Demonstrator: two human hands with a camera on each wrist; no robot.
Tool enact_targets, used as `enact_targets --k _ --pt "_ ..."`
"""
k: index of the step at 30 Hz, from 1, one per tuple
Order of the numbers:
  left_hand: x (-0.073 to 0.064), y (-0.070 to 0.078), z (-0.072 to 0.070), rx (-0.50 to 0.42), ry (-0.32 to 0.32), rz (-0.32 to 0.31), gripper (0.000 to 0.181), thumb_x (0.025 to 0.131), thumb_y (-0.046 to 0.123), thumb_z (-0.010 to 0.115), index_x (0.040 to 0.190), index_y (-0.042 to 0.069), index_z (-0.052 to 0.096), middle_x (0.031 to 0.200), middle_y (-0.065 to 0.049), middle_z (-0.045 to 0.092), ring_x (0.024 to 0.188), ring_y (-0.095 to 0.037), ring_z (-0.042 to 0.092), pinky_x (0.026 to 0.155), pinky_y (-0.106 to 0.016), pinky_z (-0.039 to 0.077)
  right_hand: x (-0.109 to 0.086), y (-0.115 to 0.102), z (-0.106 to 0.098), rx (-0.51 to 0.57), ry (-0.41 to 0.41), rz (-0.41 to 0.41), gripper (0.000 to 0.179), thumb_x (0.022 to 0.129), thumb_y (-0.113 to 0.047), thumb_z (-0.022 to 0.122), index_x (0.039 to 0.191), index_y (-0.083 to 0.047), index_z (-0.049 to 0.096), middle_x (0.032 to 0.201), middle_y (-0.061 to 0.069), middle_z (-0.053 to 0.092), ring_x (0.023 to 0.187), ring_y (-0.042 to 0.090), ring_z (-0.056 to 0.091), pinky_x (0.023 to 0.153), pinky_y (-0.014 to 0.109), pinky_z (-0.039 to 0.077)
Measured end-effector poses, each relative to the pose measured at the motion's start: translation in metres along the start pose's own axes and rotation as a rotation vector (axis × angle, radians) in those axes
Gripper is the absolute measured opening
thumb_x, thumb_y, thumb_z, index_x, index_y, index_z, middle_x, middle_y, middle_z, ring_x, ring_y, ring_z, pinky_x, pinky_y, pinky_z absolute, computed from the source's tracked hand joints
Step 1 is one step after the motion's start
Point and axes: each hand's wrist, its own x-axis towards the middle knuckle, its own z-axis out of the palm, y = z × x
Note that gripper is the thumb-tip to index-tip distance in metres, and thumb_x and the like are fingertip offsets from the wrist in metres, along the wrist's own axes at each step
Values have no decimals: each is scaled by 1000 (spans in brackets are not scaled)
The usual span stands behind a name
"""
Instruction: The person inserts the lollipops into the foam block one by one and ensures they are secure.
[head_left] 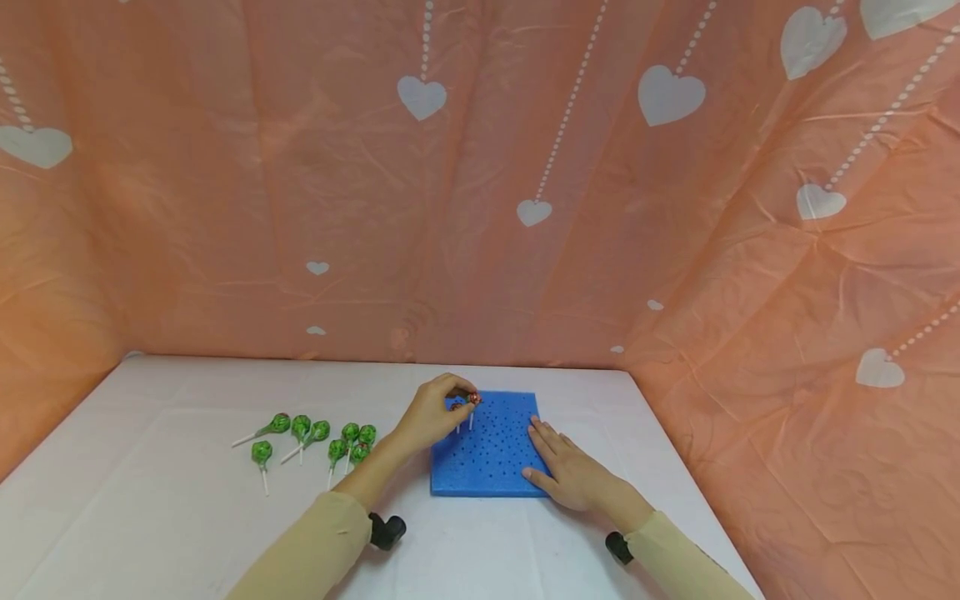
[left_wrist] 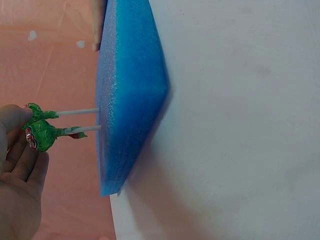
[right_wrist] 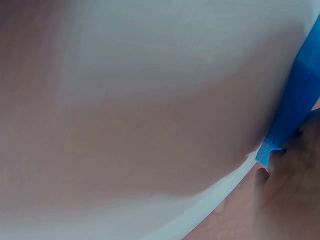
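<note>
A blue foam board (head_left: 487, 479) dotted with small holes lies on the table before me. My left hand (head_left: 429, 417) is over its far left part, thumb and fingers pinching the wrapped head of a lollipop (head_left: 474, 399). That lollipop is upright, and its white stick (left_wrist: 77, 112) meets the foam in the left wrist view. Close beside it a second lollipop (left_wrist: 42, 136), green-wrapped, stands with its stick down at the board. My right hand (head_left: 573, 475) rests on the board's right edge with straight fingers; its fingers reach over the foam's rim in the right wrist view.
Several green-wrapped lollipops (head_left: 301, 427) with white sticks lie loose on the white tablecloth (head_left: 172, 467), left of the board. Behind the table and along its right side hangs an orange curtain (head_left: 337, 208) with pale hearts.
</note>
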Motion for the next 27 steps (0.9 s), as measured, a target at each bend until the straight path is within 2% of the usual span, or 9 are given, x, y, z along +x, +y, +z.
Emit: enact_targets --k 7,22,27 --pt "-1 -1 1 13 0 -2 20 91 0 76 110 4 72 108 -6 70 102 -25 72 89 -39 61 0 0 -1 -8 -3 2 79 109 -52 42 163 1 21 173 17 12 158 36 16 126 54 21" --pt "-2 -4 3 22 -32 -33 19 91 -1 75 110 4 72 109 -6 70 103 -25 71 89 -38 61 1 1 2 -1 -1 6 80 109 -54 42 164 1 20 173 16 12 158 36 16 126 54 21" --pt "-2 -5 4 59 -52 -58 19 91 2 77 109 8 73 108 -4 70 100 -20 68 86 -37 60 1 1 2 -9 3 -3 80 109 -53 41 163 1 21 173 17 13 158 36 16 126 54 21"
